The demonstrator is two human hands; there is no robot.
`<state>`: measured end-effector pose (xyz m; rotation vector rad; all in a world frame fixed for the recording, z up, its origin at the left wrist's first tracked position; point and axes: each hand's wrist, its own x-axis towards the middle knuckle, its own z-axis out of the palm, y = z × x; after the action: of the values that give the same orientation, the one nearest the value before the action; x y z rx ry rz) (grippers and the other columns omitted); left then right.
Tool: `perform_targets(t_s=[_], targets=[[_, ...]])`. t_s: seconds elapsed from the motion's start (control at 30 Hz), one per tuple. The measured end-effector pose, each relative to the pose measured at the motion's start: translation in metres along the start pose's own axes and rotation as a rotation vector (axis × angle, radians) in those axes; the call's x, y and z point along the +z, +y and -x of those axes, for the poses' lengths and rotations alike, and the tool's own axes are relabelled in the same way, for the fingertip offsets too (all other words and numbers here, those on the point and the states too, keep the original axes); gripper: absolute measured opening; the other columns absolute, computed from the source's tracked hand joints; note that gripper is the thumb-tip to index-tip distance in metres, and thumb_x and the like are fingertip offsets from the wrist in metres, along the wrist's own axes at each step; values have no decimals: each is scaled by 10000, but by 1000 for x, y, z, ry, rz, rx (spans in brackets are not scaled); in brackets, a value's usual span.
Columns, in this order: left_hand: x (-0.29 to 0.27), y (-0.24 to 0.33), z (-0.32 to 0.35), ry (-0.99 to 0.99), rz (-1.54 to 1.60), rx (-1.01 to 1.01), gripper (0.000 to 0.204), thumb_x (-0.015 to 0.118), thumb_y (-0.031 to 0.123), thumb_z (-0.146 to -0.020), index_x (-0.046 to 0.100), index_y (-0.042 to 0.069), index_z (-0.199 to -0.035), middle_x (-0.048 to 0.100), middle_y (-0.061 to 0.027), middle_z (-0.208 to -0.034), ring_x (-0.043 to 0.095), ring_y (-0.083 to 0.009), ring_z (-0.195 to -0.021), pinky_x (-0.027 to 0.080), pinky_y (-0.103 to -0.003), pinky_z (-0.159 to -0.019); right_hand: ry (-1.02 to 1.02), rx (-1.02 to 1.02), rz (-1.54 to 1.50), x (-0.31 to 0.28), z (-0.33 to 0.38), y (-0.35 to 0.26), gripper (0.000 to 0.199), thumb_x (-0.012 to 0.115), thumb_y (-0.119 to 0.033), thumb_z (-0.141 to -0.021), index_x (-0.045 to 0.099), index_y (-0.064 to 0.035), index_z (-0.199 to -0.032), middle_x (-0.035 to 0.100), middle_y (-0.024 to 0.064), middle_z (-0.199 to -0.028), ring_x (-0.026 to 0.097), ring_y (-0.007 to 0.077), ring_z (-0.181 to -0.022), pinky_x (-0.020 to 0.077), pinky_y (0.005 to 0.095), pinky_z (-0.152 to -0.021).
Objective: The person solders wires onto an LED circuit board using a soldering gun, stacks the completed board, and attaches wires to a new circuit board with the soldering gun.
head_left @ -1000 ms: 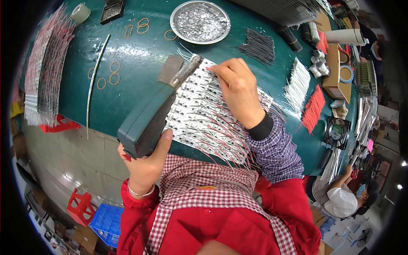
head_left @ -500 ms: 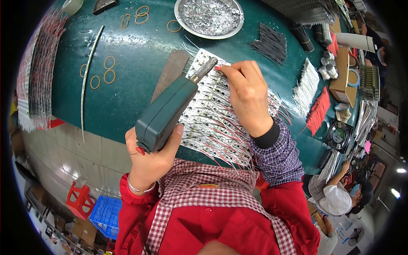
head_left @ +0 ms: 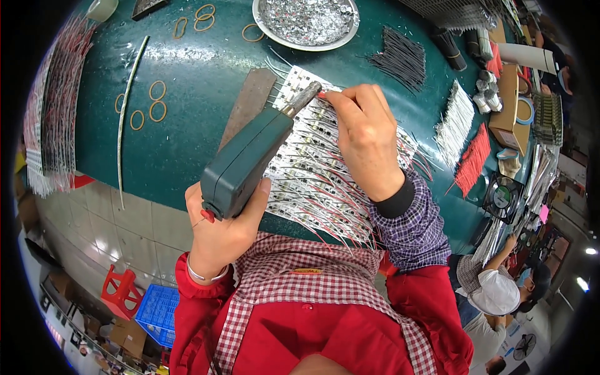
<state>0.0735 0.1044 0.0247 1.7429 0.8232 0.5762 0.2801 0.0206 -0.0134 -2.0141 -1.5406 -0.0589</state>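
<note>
A white panel of small circuit boards (head_left: pixel 299 140), strung with thin red, black and white wires, lies on the green tabletop (head_left: pixel 200 75) before the person. The left hand (head_left: pixel 224 236) has its grip wrapped around a dark green gun-shaped tool (head_left: pixel 247 164), whose tip points over the panel's far part. Beside that tip, the right hand's (head_left: pixel 370 140) grip is narrow, fingertips together; whether it pinches the tiny red bit (head_left: pixel 322 95) there, I cannot tell. A brownish flat bar (head_left: pixel 250 100) lies left of the panel; beyond sits a metal bowl (head_left: pixel 306 47) of silvery pieces.
</note>
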Motion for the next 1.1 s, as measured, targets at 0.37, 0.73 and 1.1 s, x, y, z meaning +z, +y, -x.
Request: perform_targets(t_s=[0.37, 0.73, 1.1], targets=[[-3, -2, 9, 65, -91, 60, 114, 755, 36, -781, 691, 10, -872, 680, -61, -777, 628, -160, -597, 473, -277, -580, -8, -2, 5, -2, 1, -2, 183, 631, 85, -727, 639, 40, -905, 548, 126, -881, 547, 277, -823, 480, 367, -675], [-7, -2, 19, 71, -60, -80, 155, 768, 44, -765, 703, 3, -900, 690, -75, -813, 645, -179, -622, 489, -282, -592, 16, -43, 27, -6, 1, -5, 267, 617, 89, -708, 622, 44, -972, 558, 131, -902, 546, 293, -845, 483, 366, -699], [-12, -5, 23, 77, -13, -7, 140, 758, 3, -744, 698, -9, -870, 692, -75, -797, 638, -153, -606, 485, -273, -566, -7, -54, -15, -3, 12, -10, 256, 644, 70, -722, 639, 27, -974, 566, 118, -908, 539, 273, -831, 477, 358, -682]])
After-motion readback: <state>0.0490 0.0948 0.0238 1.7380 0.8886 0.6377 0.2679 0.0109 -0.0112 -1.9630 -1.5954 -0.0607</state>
